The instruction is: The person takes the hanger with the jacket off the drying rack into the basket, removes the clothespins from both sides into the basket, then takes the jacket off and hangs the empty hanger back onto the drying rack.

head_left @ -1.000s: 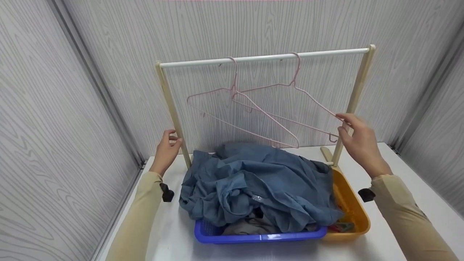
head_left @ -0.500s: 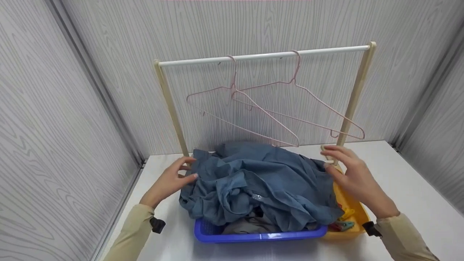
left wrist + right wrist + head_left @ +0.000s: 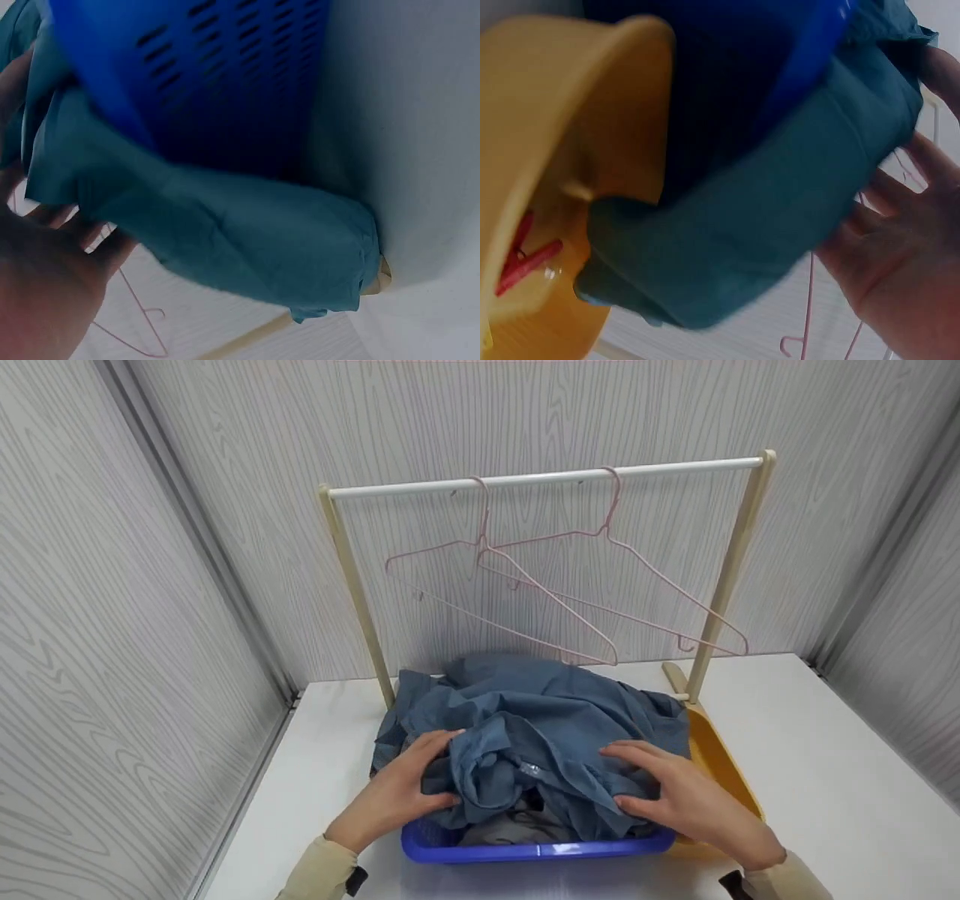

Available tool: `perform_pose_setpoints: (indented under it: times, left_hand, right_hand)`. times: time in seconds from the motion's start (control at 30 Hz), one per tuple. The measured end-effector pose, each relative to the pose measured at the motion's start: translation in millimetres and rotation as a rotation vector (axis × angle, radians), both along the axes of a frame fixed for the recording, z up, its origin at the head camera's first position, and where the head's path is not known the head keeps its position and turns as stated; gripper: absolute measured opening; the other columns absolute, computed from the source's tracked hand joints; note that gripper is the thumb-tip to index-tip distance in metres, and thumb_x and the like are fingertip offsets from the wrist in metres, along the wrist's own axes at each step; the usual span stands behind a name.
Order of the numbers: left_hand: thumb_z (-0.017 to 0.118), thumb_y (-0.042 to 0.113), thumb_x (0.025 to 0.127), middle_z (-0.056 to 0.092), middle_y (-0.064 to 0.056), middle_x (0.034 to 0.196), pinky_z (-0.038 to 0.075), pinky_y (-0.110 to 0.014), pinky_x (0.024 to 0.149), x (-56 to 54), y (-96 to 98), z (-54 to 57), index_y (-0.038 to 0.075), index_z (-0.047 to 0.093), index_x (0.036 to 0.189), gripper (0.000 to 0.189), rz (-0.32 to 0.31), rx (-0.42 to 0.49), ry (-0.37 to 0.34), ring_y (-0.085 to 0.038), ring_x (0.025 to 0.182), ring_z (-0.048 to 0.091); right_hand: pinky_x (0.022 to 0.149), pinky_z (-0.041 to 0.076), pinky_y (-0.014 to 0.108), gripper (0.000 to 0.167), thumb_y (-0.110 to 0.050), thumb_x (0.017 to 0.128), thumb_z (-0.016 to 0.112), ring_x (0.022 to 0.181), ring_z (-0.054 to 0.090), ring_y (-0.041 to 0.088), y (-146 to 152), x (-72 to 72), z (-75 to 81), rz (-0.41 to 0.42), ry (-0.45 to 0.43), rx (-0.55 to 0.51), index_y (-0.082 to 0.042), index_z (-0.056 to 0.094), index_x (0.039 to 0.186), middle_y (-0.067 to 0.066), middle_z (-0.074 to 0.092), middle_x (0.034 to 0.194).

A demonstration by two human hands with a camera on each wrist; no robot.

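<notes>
A crumpled blue garment point(image 3: 555, 705) is heaped over a blue basket point(image 3: 480, 853), its sides draping past the rim in both wrist views. My left hand point(image 3: 394, 795) touches the left side of the heap, fingers spread and thumb apart. On the right side, my right hand point(image 3: 682, 795) touches the cloth in much the same way, its fingers point(image 3: 877, 195) loosely extended along the fabric. Under the garment at the basket's front, some grey cloth point(image 3: 517, 829) shows.
Behind the basket stands a rack with a white rod point(image 3: 540, 478) and wooden posts. Two pink wire hangers hang from it, a left hanger point(image 3: 484, 521) and a right hanger point(image 3: 613, 506). A yellow basket point(image 3: 540, 82) with a red clothespin point(image 3: 529, 266) sits to the right.
My right hand has let go of the right hanger and my left hand has left the rack's left post. Both came down and toward me onto the garment.
</notes>
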State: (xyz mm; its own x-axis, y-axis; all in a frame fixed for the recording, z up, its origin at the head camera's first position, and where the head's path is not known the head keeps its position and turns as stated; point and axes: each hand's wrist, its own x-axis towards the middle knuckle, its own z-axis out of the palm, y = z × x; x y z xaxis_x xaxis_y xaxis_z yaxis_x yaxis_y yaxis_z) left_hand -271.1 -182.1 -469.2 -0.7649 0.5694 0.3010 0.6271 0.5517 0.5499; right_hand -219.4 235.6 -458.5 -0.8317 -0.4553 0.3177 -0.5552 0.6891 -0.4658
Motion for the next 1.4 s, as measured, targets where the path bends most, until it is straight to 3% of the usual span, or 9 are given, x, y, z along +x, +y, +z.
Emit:
perform_pose_setpoints:
  times: [0.2, 0.37, 0.5, 0.67, 0.87, 1.0, 1.13, 1.27, 1.4]
  left_hand:
    - [0.086, 0.015, 0.077, 0.02, -0.003, 0.162, 0.052, -0.04, 0.087, 5.0, 15.8, -11.8, 0.027, 0.024, 0.157, 0.102, -0.06, -0.05, 0.256, -0.023, 0.132, 0.046]
    - [0.085, 0.01, 0.077, 0.023, -0.003, 0.161, 0.05, -0.041, 0.093, 9.8, 24.4, -13.7, 0.026, 0.039, 0.151, 0.089, -0.126, -0.079, 0.383, -0.021, 0.132, 0.047]
    - [0.08, 0.019, 0.085, 0.038, -0.004, 0.153, 0.043, -0.044, 0.102, 16.2, 34.2, -14.5, 0.027, 0.053, 0.142, 0.063, -0.132, -0.093, 0.297, -0.025, 0.135, 0.043]
    - [0.076, 0.033, 0.087, 0.048, -0.006, 0.142, 0.045, -0.044, 0.1, 27.7, 50.1, -15.5, 0.027, 0.054, 0.141, 0.058, -0.052, -0.063, 0.132, -0.025, 0.129, 0.049]
    - [0.073, 0.041, 0.088, 0.053, -0.002, 0.131, 0.047, -0.042, 0.097, 35.4, 72.0, -12.6, 0.02, 0.053, 0.14, 0.059, 0.043, 0.091, 0.069, -0.02, 0.12, 0.054]
    - [0.074, 0.036, 0.088, 0.047, -0.004, 0.14, 0.044, -0.044, 0.1, 40.3, 86.1, -14.9, 0.019, 0.046, 0.144, 0.065, 0.09, 0.197, 0.063, -0.022, 0.127, 0.048]
    - [0.074, 0.046, 0.086, 0.027, -0.009, 0.156, 0.039, -0.049, 0.104, 45.9, 99.5, -20.7, 0.019, 0.028, 0.154, 0.086, 0.106, 0.316, 0.034, -0.027, 0.139, 0.035]
    - [0.075, 0.054, 0.082, 0.008, -0.007, 0.163, 0.036, -0.056, 0.104, 48.5, 106.3, -25.7, 0.022, 0.015, 0.158, 0.102, 0.131, 0.315, 0.016, -0.033, 0.144, 0.023]
    - [0.075, 0.049, 0.084, -0.002, -0.004, 0.164, 0.033, -0.06, 0.105, 48.7, 106.5, -31.7, 0.031, 0.013, 0.158, 0.098, 0.141, 0.101, 0.087, -0.034, 0.147, 0.016]
  right_hand:
    - [0.093, 0.05, 0.04, 0.057, -0.046, 0.091, 0.068, 0.12, 0.054, 0.014, -11, 7.6, -5.8, 0.098, -0.071, -0.046, -0.035, 0.049, 0.143, -0.011, 0.046, 0.146]
    - [0.093, 0.05, 0.038, 0.047, -0.026, 0.092, 0.071, 0.12, 0.055, 0.016, -18, 11.0, -10.0, 0.214, -0.046, -0.049, -0.033, 0.057, 0.136, -0.008, 0.051, 0.142]
    - [0.079, 0.053, 0.033, 0.034, -0.009, 0.089, 0.072, 0.093, 0.061, 0.007, -23, 12.5, -13.3, 0.189, 0.035, -0.019, -0.032, 0.069, 0.113, -0.016, 0.063, 0.112]
    - [0.075, 0.054, 0.031, 0.029, -0.003, 0.085, 0.075, 0.082, 0.06, 0.003, -37, 14.9, -15.8, 0.002, 0.083, -0.104, -0.03, 0.07, 0.094, -0.021, 0.064, 0.093]
    - [0.081, 0.054, 0.032, 0.035, 0.001, 0.08, 0.077, 0.085, 0.062, 0.004, -67, 14.1, -15.3, -0.217, 0.157, -0.328, -0.03, 0.072, 0.093, -0.022, 0.066, 0.094]
    - [0.073, 0.054, 0.028, 0.033, 0.0, 0.085, 0.075, 0.079, 0.062, 0.005, -85, 11.6, -16.9, -0.227, 0.211, -0.453, -0.03, 0.073, 0.097, -0.02, 0.067, 0.095]
    - [0.058, 0.05, 0.026, 0.031, -0.003, 0.091, 0.069, 0.066, 0.059, 0.008, -94, 12.9, -24.7, -0.19, 0.196, -0.547, -0.028, 0.072, 0.109, -0.016, 0.068, 0.097]
    - [0.075, 0.055, 0.032, 0.036, -0.013, 0.099, 0.061, 0.091, 0.065, 0.01, -96, 17.9, -35.2, -0.128, 0.137, -0.528, -0.028, 0.061, 0.132, -0.012, 0.065, 0.12]
    - [0.104, 0.04, 0.046, 0.051, -0.026, 0.104, 0.052, 0.135, 0.042, 0.014, -95, 23.8, -43.5, -0.081, 0.097, -0.307, -0.031, 0.036, 0.152, -0.009, 0.041, 0.151]
